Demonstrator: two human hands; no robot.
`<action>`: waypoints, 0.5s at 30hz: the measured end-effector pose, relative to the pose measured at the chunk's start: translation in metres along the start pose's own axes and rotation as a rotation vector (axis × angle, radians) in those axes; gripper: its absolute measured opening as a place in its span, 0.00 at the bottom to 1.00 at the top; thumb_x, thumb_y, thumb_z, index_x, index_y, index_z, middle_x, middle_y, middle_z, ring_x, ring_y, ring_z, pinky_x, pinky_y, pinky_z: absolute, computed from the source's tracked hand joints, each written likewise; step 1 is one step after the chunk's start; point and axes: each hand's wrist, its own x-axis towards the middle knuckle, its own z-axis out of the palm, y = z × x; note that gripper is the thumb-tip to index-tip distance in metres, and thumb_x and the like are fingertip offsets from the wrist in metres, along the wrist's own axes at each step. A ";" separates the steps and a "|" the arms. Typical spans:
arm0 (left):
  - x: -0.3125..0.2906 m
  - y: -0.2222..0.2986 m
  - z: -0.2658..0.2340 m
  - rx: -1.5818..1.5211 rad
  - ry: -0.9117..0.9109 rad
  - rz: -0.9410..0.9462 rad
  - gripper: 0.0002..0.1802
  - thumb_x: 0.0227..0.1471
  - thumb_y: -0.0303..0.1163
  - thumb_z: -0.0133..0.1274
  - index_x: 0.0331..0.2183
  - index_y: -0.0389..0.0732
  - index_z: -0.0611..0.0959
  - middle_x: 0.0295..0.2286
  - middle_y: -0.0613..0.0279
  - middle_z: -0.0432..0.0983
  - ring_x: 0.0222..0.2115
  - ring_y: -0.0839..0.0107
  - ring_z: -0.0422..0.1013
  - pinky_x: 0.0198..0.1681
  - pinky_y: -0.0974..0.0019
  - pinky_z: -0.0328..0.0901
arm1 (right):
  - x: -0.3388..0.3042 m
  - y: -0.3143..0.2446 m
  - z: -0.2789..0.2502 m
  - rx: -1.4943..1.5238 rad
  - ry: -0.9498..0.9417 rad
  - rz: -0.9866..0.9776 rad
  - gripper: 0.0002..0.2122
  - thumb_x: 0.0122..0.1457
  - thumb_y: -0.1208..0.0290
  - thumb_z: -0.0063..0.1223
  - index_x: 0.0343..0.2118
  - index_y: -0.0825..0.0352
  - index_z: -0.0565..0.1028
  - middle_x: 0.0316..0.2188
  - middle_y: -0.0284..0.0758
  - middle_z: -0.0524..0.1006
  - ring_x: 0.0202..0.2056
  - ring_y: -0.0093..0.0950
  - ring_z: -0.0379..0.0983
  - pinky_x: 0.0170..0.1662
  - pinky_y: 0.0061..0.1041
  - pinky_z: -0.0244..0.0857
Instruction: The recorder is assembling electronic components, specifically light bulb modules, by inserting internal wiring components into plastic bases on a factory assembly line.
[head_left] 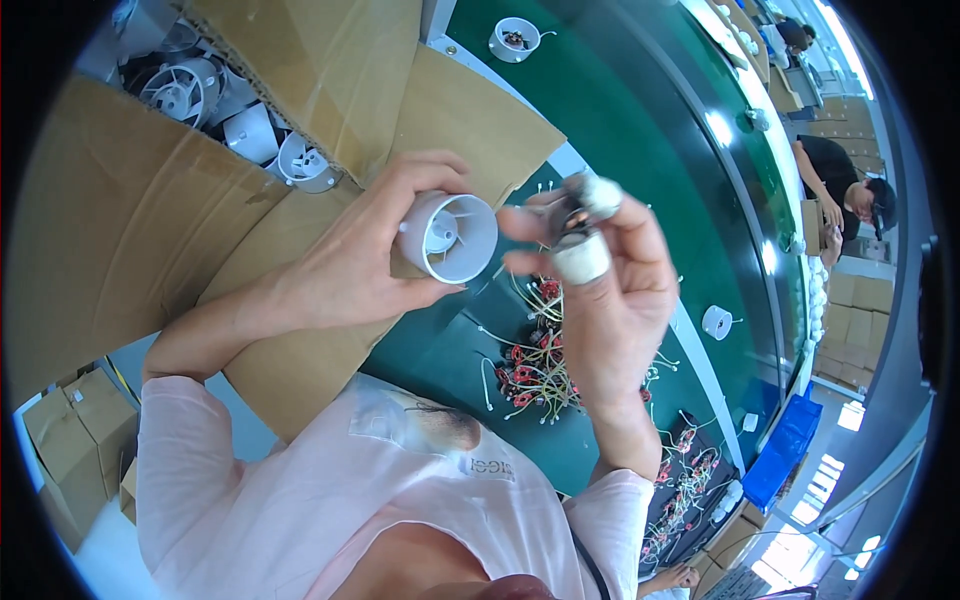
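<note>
My left hand (365, 240) is wrapped round a white plastic fan housing (468, 245), a short round tube. Its open end faces up towards me and shows a central hub with thin ribs. Just to the right, my right hand (625, 290) pinches a small dark motor part (574, 222) with copper-coloured bits. White covers sit on the thumb and a fingertip of that hand. The part is smeared by motion and stands apart from the housing. Below, a heap of small red and black parts with pale wires (540, 370) lies on the green table.
A large cardboard box (130, 240) at the left holds several white housings (250, 133). Housings with parts stand on the green belt (620, 110), one at the far end (514, 40), another at right (717, 321). A blue bin (785, 450) and a co-worker (845, 195) are at the right.
</note>
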 end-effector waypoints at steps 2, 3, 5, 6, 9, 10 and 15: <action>-0.002 -0.003 0.000 -0.075 0.047 -0.005 0.39 0.37 0.25 0.59 0.51 0.38 0.59 0.45 0.50 0.61 0.48 0.56 0.60 0.50 0.59 0.56 | -0.008 0.004 0.004 0.000 -0.053 0.111 0.17 0.56 0.73 0.50 0.46 0.74 0.65 0.39 0.44 0.72 0.39 0.34 0.74 0.34 0.25 0.73; -0.003 -0.001 -0.002 0.043 0.021 0.005 0.40 0.36 0.25 0.59 0.51 0.38 0.58 0.45 0.50 0.60 0.48 0.55 0.60 0.51 0.58 0.56 | -0.009 0.006 0.003 0.000 -0.054 0.109 0.17 0.56 0.73 0.50 0.46 0.74 0.65 0.39 0.44 0.72 0.39 0.34 0.74 0.34 0.25 0.73; -0.006 0.003 -0.005 0.279 -0.028 0.022 0.42 0.35 0.25 0.60 0.52 0.39 0.58 0.46 0.49 0.60 0.47 0.52 0.60 0.51 0.56 0.56 | -0.011 0.009 -0.001 -0.397 -0.136 0.099 0.15 0.56 0.74 0.49 0.45 0.73 0.65 0.39 0.43 0.72 0.39 0.32 0.74 0.34 0.23 0.71; -0.006 0.007 -0.006 0.281 -0.024 0.023 0.42 0.35 0.25 0.60 0.52 0.39 0.58 0.46 0.49 0.60 0.47 0.52 0.60 0.51 0.56 0.56 | -0.011 0.009 -0.001 -0.596 -0.176 0.091 0.14 0.57 0.75 0.48 0.45 0.73 0.65 0.39 0.42 0.72 0.38 0.31 0.74 0.33 0.22 0.71; -0.005 0.020 -0.007 0.357 -0.010 0.078 0.42 0.33 0.28 0.63 0.50 0.37 0.60 0.45 0.50 0.61 0.46 0.50 0.61 0.51 0.54 0.55 | -0.013 0.006 0.000 -0.453 -0.135 0.089 0.13 0.58 0.76 0.46 0.45 0.73 0.65 0.38 0.40 0.72 0.37 0.29 0.74 0.33 0.21 0.70; -0.004 0.020 -0.007 0.358 -0.008 0.081 0.42 0.33 0.28 0.63 0.50 0.37 0.60 0.45 0.50 0.61 0.46 0.50 0.61 0.51 0.54 0.55 | -0.013 0.005 0.000 -0.381 -0.112 0.089 0.12 0.58 0.76 0.46 0.45 0.73 0.65 0.38 0.40 0.72 0.37 0.29 0.74 0.34 0.21 0.70; -0.002 0.020 -0.009 0.353 -0.050 0.125 0.36 0.32 0.26 0.64 0.47 0.41 0.68 0.41 0.53 0.64 0.43 0.60 0.63 0.48 0.59 0.58 | -0.011 0.012 0.002 -0.042 -0.008 0.019 0.12 0.56 0.81 0.46 0.43 0.73 0.66 0.38 0.39 0.72 0.35 0.28 0.74 0.33 0.21 0.70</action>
